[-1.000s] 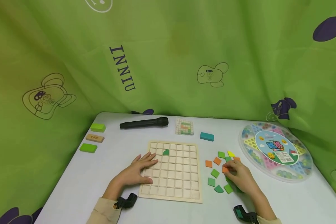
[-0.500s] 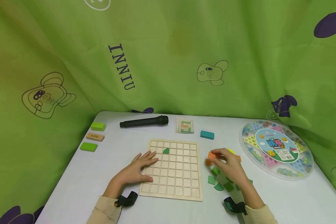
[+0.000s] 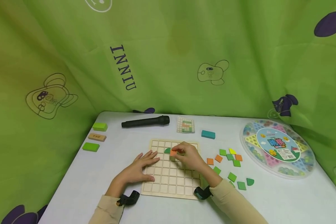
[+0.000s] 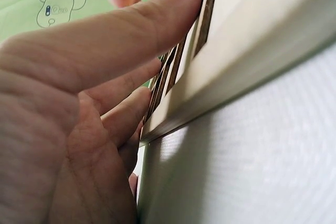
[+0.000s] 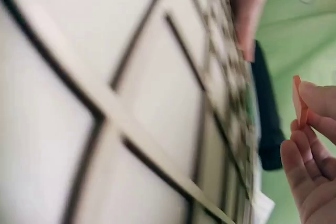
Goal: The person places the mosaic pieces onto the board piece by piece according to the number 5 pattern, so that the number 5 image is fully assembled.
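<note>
A wooden grid board [image 3: 168,188] lies on the table, with a dark green quarter-circle tile [image 3: 167,150] in its upper part. My left hand [image 3: 137,168] rests on the board's left edge, fingers spread and straight; in the left wrist view the thumb [image 4: 131,35] lies across the frame's rim. Over the upper middle of the grid my right hand [image 3: 189,157] pinches an orange square tile [image 3: 173,152] between thumb and fingers. The right wrist view shows this orange tile [image 5: 299,100] on edge, raised above the board's cells [image 5: 157,82].
Several green, orange and yellow tiles [image 3: 232,177] lie right of the board. Behind it are a black microphone [image 3: 145,121], a pattern card [image 3: 185,125] and a teal block [image 3: 208,134]. A round Chinese checkers box [image 3: 278,149] sits far right; green and wooden blocks [image 3: 97,137] stand left.
My right hand has picked up the orange tile from the loose tiles and carried it left over the board. The left hand stays on the board's left edge.
</note>
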`<state>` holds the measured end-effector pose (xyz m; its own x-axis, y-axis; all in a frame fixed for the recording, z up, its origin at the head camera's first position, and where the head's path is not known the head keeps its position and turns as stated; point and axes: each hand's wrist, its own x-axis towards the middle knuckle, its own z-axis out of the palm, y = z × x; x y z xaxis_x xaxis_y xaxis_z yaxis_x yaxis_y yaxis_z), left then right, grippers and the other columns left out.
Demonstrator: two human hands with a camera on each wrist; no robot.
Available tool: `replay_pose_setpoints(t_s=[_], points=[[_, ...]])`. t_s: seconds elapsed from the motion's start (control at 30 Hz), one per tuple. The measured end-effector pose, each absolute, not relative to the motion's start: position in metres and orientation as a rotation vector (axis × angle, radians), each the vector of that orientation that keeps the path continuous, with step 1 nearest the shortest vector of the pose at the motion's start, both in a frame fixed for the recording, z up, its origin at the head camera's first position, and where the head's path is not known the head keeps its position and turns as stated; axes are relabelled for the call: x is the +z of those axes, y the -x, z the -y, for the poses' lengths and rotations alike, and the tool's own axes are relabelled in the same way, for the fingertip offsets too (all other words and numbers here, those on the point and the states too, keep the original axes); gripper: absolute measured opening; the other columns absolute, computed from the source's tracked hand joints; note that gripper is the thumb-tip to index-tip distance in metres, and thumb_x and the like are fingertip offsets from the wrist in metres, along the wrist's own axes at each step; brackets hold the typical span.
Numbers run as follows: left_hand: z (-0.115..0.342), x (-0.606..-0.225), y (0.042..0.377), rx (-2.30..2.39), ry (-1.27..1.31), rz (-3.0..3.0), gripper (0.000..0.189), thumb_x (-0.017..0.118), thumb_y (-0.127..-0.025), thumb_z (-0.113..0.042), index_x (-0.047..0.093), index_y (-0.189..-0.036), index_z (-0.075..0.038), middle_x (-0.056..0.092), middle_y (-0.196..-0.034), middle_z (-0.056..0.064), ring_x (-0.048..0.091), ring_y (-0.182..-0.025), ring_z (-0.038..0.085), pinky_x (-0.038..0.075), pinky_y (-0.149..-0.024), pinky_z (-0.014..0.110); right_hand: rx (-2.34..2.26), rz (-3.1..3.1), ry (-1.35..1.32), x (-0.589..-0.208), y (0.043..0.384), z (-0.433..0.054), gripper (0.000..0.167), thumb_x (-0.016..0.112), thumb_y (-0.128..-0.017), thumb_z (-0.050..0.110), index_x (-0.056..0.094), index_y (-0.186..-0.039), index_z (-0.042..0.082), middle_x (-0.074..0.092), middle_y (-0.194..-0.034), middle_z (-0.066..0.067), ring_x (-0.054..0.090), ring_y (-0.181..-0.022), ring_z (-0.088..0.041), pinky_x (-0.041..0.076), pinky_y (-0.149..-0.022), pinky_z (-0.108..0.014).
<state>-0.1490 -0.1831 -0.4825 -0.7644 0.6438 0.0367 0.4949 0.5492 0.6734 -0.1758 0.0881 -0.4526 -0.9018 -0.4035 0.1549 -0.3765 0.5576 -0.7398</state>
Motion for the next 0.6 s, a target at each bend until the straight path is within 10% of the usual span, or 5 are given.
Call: replay_pose_setpoints(t_s=[0.6], points=[[0.184, -0.482, 0.149, 0.991, -0.965, -2.579, 0.080, 0.074, -0.076, -0.044, 0.044, -0.143, -0.012, 0.027, -0.156, 0.008, 0.016, -0.145, 0.033, 0.006, -0.114, 0.061, -1.120, -2.781, 0.758, -0.476, 0.186, -0.057, 0.020, 0.071, -0.085, 0.017, 0.072, -0.103, 0.009, 0.061, -0.096, -0.001, 0.054, -0.082, -0.011, 0.049, -0.073, -0.025]])
